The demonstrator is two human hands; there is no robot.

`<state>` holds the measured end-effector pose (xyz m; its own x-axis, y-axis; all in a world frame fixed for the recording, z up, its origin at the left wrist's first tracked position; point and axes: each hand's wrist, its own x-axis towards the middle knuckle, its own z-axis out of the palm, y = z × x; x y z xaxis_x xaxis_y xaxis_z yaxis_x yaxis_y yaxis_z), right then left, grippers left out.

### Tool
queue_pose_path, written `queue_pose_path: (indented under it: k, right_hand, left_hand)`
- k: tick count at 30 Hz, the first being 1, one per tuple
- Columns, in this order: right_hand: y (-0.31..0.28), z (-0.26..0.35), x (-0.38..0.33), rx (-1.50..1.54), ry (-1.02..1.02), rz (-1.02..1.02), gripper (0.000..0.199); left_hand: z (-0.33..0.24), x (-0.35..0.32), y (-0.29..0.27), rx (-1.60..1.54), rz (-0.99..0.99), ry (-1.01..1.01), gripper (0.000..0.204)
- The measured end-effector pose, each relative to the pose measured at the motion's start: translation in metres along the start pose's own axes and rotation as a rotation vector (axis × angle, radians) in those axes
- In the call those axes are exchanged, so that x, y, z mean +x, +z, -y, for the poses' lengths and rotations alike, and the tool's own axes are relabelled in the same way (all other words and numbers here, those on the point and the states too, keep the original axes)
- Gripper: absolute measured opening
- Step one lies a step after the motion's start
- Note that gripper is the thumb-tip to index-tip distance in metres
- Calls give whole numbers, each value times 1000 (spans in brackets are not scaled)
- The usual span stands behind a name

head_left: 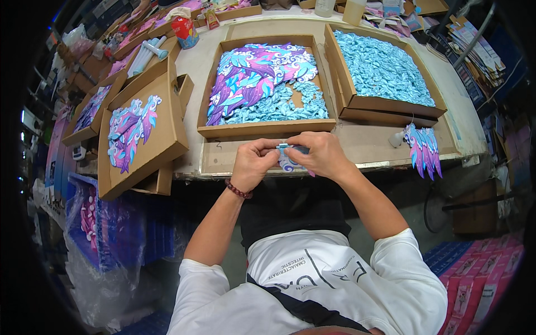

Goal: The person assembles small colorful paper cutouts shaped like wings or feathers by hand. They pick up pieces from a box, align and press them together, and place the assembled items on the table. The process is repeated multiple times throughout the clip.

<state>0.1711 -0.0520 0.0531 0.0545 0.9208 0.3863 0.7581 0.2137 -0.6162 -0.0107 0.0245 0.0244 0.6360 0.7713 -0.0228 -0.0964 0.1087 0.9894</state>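
At the table's front edge, both my hands are closed on one small wing-shaped piece [288, 163] with purple and white swirls. A light-blue part [283, 146] shows at its top, between my fingertips. My left hand [251, 163], with a dark bead bracelet at the wrist, pinches its left side. My right hand [325, 157] grips its right side and hides much of it. Just beyond my hands lies a shallow cardboard box [268, 130] with purple, pink and blue wing-shaped pieces [245, 78] heaped over light-blue parts [279, 111].
A cardboard box [385, 105] of light-blue parts [385, 67] sits at right, with wing-shaped pieces [422, 149] at the table edge. A tilted box [162, 146] with similar pieces [132, 131] stands left. Below it is a blue crate [120, 223]. A red can [185, 33] stands far left.
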Motion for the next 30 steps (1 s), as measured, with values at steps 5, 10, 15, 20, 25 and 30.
queue_pose_path:
  k: [5,10,15,20,25,30]
  right_hand:
    - [2,1,3,-89,-22,8,27]
    - [5,1,5,-117,22,20,26]
    - [12,0,4,-141,1,-43,24]
    - [19,-3,2,-174,-11,-90,22]
    - [23,-1,-1,-233,-53,-173,21]
    - [8,0,-4,199,219,48,23]
  left_hand:
    - [3,1,1,4,-1,11,21]
    - [5,3,2,6,-9,4,21]
    - [7,5,2,118,-36,29,19]
    - [9,5,8,161,-72,122,18]
    - [10,7,12,128,-89,145,18]
    - [4,14,-1,37,-33,37,18]
